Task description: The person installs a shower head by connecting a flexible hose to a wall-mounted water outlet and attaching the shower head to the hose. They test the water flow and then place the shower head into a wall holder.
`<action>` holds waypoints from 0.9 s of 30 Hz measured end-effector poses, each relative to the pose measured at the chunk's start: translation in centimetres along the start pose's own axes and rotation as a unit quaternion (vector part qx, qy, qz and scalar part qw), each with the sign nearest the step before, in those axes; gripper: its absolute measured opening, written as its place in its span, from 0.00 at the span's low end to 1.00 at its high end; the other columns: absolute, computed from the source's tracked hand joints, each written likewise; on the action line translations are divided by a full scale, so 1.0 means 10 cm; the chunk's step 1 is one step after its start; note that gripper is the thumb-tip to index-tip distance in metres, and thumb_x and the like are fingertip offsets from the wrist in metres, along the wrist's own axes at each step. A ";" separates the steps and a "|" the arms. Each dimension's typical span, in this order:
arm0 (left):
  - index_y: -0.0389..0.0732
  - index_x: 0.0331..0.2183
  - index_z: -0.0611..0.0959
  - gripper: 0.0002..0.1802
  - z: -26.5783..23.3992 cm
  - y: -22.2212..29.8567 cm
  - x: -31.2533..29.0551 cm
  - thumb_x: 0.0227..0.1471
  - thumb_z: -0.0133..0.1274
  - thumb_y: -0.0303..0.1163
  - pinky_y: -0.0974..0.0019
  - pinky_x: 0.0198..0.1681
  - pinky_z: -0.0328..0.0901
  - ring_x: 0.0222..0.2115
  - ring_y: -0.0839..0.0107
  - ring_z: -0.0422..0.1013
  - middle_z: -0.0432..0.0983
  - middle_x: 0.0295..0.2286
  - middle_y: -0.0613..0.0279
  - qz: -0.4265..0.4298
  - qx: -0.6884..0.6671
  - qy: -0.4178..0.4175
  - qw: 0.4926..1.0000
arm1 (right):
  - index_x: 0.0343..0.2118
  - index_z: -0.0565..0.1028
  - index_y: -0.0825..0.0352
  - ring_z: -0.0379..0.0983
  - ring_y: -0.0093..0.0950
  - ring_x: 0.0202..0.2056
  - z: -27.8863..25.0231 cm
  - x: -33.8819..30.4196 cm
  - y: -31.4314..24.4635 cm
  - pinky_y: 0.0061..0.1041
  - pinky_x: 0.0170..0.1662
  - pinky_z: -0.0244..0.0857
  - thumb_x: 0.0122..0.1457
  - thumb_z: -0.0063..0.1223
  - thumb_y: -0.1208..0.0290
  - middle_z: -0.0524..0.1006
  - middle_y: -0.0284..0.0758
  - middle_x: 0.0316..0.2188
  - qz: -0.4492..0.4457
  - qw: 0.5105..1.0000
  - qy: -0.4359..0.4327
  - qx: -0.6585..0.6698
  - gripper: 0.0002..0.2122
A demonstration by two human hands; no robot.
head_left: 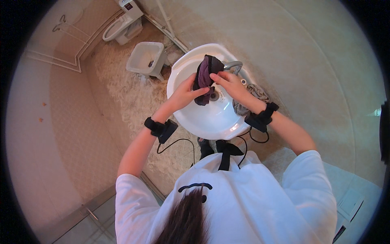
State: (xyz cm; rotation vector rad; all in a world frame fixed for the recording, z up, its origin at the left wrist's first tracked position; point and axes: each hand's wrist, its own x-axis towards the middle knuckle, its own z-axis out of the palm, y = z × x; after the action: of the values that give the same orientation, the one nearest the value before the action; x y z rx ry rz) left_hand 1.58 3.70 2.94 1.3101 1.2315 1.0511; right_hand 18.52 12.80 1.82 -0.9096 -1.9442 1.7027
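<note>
A crumpled dark purple cloth (205,73) with black edging is held up over the white washbasin (195,122). Its exact kind of garment cannot be made out. My left hand (185,95) grips its lower left side, thumb across the front. On the right side, my right hand (231,84) pinches the fabric between thumb and fingers. Behind the cloth and my right hand curves a metal tap (233,64). Below the cloth, the drain (214,96) shows at the bottom of the basin.
A grey cloth (258,92) lies bunched on the basin's right rim, under my right forearm. At the back left stand a white plastic stool (144,57) and a toilet (122,30). Black cables (178,141) hang from devices strapped to both wrists.
</note>
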 end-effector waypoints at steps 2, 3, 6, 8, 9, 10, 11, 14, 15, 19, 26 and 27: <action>0.37 0.45 0.64 0.22 0.05 0.11 -0.03 0.48 0.49 0.32 0.73 0.44 0.58 0.40 0.78 0.62 0.66 0.39 0.64 -0.036 -0.082 -0.004 0.996 | 0.28 0.68 0.72 0.62 0.19 0.28 -0.08 0.00 0.08 0.20 0.34 0.57 0.54 0.41 0.58 0.69 0.34 0.23 -0.047 0.998 0.011 -0.034 0.18; 0.37 0.46 0.64 0.24 0.06 0.12 -0.04 0.47 0.49 0.31 0.73 0.45 0.56 0.42 0.78 0.61 0.65 0.40 0.64 -0.051 -0.113 -0.008 0.992 | 0.28 0.68 0.72 0.62 0.20 0.29 -0.09 -0.02 0.13 0.21 0.35 0.57 0.55 0.39 0.60 0.69 0.35 0.24 -0.055 0.998 0.024 0.014 0.16; 0.36 0.47 0.63 0.24 0.10 0.08 -0.08 0.47 0.47 0.29 0.70 0.48 0.55 0.44 0.74 0.61 0.65 0.41 0.62 -0.081 -0.189 0.014 0.979 | 0.30 0.67 0.73 0.62 0.24 0.31 -0.14 -0.02 0.35 0.23 0.37 0.57 0.56 0.30 0.68 0.68 0.36 0.26 -0.093 0.990 0.076 0.078 0.13; 0.37 0.47 0.63 0.23 0.06 -0.03 -0.10 0.47 0.46 0.30 0.68 0.47 0.57 0.41 0.73 0.63 0.66 0.39 0.62 -0.086 -0.275 0.024 0.957 | 0.30 0.67 0.73 0.62 0.25 0.32 -0.21 0.01 0.37 0.23 0.38 0.56 0.57 0.30 0.69 0.68 0.36 0.28 -0.079 0.985 0.100 0.119 0.12; 0.38 0.46 0.64 0.23 0.03 -0.07 -0.12 0.47 0.46 0.30 0.68 0.46 0.58 0.40 0.72 0.64 0.67 0.38 0.62 -0.088 -0.318 0.030 0.943 | 0.30 0.67 0.73 0.62 0.25 0.33 -0.23 0.02 0.30 0.23 0.39 0.56 0.57 0.30 0.69 0.67 0.36 0.29 -0.071 0.981 0.111 0.140 0.12; 0.38 0.45 0.64 0.22 0.02 -0.09 -0.14 0.47 0.46 0.33 0.68 0.43 0.59 0.36 0.72 0.65 0.67 0.36 0.62 -0.093 -0.314 0.072 0.942 | 0.31 0.67 0.72 0.62 0.23 0.32 -0.25 0.04 0.25 0.21 0.37 0.57 0.57 0.32 0.68 0.68 0.34 0.29 -0.061 0.985 0.094 0.133 0.13; 0.37 0.45 0.65 0.22 0.02 -0.10 -0.13 0.47 0.46 0.34 0.69 0.43 0.59 0.35 0.72 0.65 0.68 0.35 0.63 -0.101 -0.303 0.086 0.944 | 0.33 0.67 0.71 0.63 0.21 0.31 -0.31 0.05 0.20 0.18 0.36 0.58 0.57 0.33 0.66 0.68 0.32 0.28 -0.051 0.988 0.077 0.123 0.13; 0.36 0.43 0.67 0.22 0.04 -0.05 -0.11 0.45 0.51 0.32 0.72 0.41 0.60 0.34 0.76 0.65 0.68 0.34 0.65 -0.108 -0.212 0.141 0.961 | 0.33 0.68 0.70 0.64 0.14 0.24 -0.50 -0.01 -0.07 0.12 0.26 0.59 0.58 0.38 0.64 0.69 0.26 0.24 0.004 0.988 0.032 0.149 0.13; 0.37 0.43 0.67 0.22 0.03 -0.01 -0.06 0.44 0.51 0.30 0.73 0.41 0.60 0.35 0.77 0.65 0.68 0.34 0.65 -0.064 -0.125 0.131 0.981 | 0.31 0.69 0.70 0.63 0.14 0.23 -0.56 -0.03 -0.08 0.12 0.26 0.59 0.57 0.39 0.64 0.69 0.26 0.23 -0.021 0.989 0.063 0.129 0.12; 0.35 0.40 0.71 0.19 -0.17 0.26 0.31 0.40 0.48 0.22 0.76 0.35 0.63 0.35 0.80 0.65 0.69 0.34 0.64 0.032 0.063 0.089 0.994 | 0.26 0.69 0.70 0.60 0.14 0.21 -0.68 -0.22 -0.21 0.15 0.24 0.56 0.55 0.43 0.67 0.68 0.26 0.19 -0.085 0.980 0.161 0.081 0.10; 0.47 0.42 0.74 0.23 -0.16 -0.28 1.09 0.40 0.39 0.24 0.59 0.49 0.53 0.45 0.54 0.60 0.66 0.43 0.54 0.179 0.364 0.068 0.912 | 0.28 0.68 0.68 0.67 0.36 0.24 -0.35 -0.56 0.17 0.30 0.27 0.60 0.47 0.52 0.67 0.68 0.40 0.21 -0.123 0.918 0.225 -0.301 0.11; 0.48 0.43 0.73 0.24 -0.12 -0.48 1.13 0.40 0.38 0.23 0.60 0.49 0.52 0.46 0.55 0.60 0.65 0.44 0.53 0.130 0.328 0.040 0.935 | 0.29 0.68 0.68 0.67 0.39 0.27 -0.35 -0.56 0.32 0.33 0.29 0.61 0.46 0.53 0.66 0.69 0.41 0.25 -0.098 0.914 0.186 -0.347 0.12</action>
State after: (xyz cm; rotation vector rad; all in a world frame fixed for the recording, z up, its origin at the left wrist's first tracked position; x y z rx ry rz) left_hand 0.99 14.92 -2.14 2.0010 1.5767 0.9066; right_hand 25.53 11.60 -0.01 -1.1165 -2.2828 0.6374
